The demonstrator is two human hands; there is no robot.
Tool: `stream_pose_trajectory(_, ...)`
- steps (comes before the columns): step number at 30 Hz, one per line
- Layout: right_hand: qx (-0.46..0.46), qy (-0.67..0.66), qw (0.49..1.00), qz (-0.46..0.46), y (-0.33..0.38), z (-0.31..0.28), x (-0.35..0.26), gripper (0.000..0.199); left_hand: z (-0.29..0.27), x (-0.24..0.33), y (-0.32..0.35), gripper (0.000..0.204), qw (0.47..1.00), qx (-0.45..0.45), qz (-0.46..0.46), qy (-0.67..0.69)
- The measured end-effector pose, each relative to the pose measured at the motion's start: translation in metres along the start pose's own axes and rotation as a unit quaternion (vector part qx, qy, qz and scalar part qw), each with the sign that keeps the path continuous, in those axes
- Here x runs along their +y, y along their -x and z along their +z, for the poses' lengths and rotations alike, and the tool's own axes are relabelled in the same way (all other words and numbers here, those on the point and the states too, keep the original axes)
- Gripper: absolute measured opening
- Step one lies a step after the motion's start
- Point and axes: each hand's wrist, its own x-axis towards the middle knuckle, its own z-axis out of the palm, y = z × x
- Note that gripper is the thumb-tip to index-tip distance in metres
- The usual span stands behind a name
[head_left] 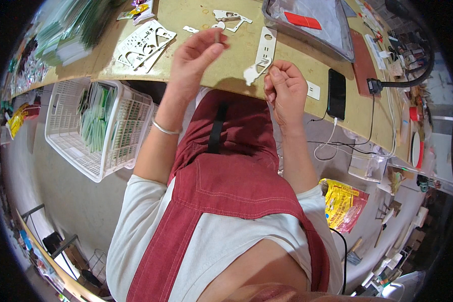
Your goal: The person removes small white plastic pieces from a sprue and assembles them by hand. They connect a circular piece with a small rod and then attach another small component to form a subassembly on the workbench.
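My right hand pinches a small white flat cut-out piece with a looped opening, held just above the table's near edge. To its left, my left hand is raised over the table with thumb and fingers drawn together. What its fingertips hold, if anything, is too small and blurred to tell; a small rounded white piece shows right beside them. Beyond the hands lies a white shaped part assembly. A long white strip with holes lies behind the right hand's piece.
White cut-out sheets lie left on the yellowish table. A grey tray holds a red packet. A black phone with a white cable lies right. Below left stands a white plastic crate of green-and-white items.
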Motion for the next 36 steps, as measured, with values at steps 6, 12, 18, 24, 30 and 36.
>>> stream_pose_trajectory(6, 0.014, 0.024, 0.999, 0.023, -0.013, 0.005, 0.011, 0.008, -0.006, -0.007, -0.004, 0.037, 0.998, -0.031, -0.054, -0.027)
stream_pose_trajectory(12, -0.003, 0.095, 0.995, 0.022, -0.022, 0.011, 0.016, 0.009, 0.008, -0.012, 0.021, 0.04, 0.985, -0.044, -0.142, 0.084)
stream_pose_trajectory(18, -0.02, 0.143, 0.989, -0.017, -0.028, 0.013, 0.035, 0.009, 0.006, -0.014, 0.02, 0.042, 0.983, -0.056, -0.154, 0.084)
stream_pose_trajectory(24, 0.012, 0.171, 0.985, -0.011, -0.026, 0.007, 0.019, 0.009, -0.023, -0.024, 0.008, 0.046, 0.96, -0.059, -0.185, 0.203)
stream_pose_trajectory(30, -0.031, 0.16, 0.986, -0.046, -0.006, 0.036, -0.005, 0.012, -0.043, -0.046, 0.011, 0.053, 0.909, -0.083, -0.189, 0.362)
stream_pose_trajectory(36, -0.044, 0.194, 0.974, -0.104, -0.001, 0.061, -0.004, 0.01, -0.022, -0.023, 0.023, 0.064, 0.899, -0.077, -0.185, 0.389)
